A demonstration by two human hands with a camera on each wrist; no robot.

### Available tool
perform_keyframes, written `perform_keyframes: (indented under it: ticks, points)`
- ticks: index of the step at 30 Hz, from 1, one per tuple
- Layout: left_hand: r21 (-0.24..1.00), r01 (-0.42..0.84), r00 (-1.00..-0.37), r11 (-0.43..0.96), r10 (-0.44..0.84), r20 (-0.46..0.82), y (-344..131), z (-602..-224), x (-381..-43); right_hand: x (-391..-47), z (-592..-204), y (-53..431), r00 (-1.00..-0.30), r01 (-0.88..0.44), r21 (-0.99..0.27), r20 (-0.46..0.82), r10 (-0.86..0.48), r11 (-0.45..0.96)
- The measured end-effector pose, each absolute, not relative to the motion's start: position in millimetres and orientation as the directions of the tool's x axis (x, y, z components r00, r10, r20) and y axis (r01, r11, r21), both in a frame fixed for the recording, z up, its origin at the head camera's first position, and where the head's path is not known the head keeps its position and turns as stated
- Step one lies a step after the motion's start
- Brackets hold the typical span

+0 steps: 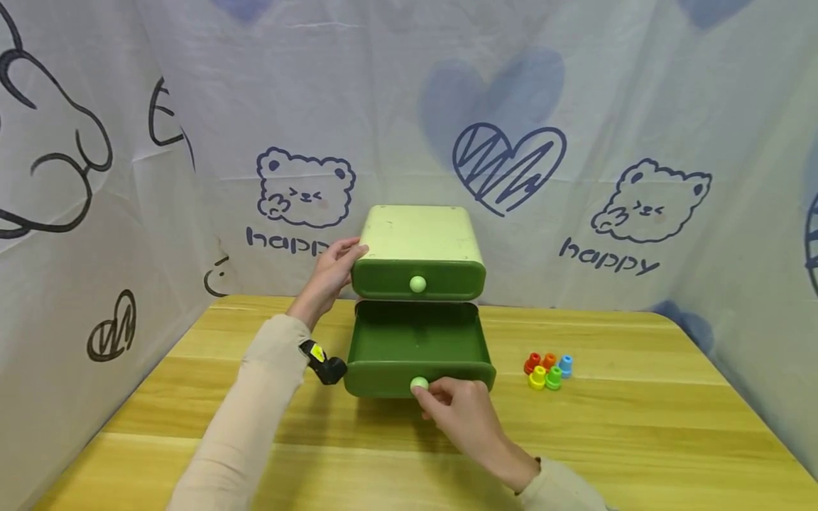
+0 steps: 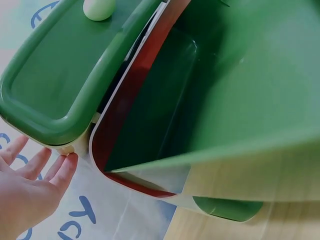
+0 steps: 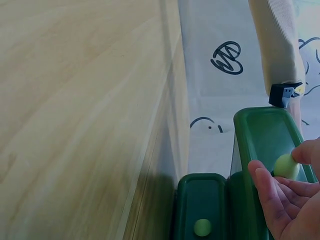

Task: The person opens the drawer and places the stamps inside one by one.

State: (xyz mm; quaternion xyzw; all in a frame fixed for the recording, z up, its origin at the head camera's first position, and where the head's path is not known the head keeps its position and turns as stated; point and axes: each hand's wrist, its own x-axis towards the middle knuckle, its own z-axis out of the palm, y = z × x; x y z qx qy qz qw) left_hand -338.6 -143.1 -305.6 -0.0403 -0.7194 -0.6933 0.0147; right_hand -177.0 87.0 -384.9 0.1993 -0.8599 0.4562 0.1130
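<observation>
A small drawer cabinet (image 1: 418,234) with a pale green top stands on the table. Its upper drawer (image 1: 383,279) is closed, while the middle drawer (image 1: 383,381) sticks out, showing its dark green floor. My right hand (image 1: 465,420) pinches the round pale knob (image 1: 419,384) of that middle drawer between thumb and fingers. Against the cabinet's left side, near the upper drawer, my left hand (image 1: 327,278) rests its extended fingertips (image 2: 69,162). Below the pulled-out drawer, a closed lower drawer (image 3: 192,200) with its own knob appears in the right wrist view.
Several small coloured pegs (image 1: 538,377) in red, orange, blue, yellow and green stand together right of the cabinet. The wooden table (image 1: 613,440) ends at a printed white cloth (image 1: 396,106) behind. A black wrist camera (image 1: 326,365) sits beside the pulled-out drawer's left edge.
</observation>
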Motion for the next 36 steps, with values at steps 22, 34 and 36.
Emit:
perform_keyframes:
  ticks: [22,34,36]
  points:
    - [0.994,0.081,-0.994,0.07,0.081,0.076,-146,-302,-336,-166,-392,87,-0.894,-0.446,-0.741,0.348,-0.282,0.502]
    - [0.993,0.091,-0.994,0.077,0.073,0.086,-146,-301,-336,-165,-394,89,-0.895,-0.439,-0.731,0.307,-0.324,0.522]
    - [0.993,0.089,-0.994,0.078,0.072,0.084,-146,-302,-336,-165,-393,91,-0.894,-0.436,-0.732,0.286,-0.345,0.523]
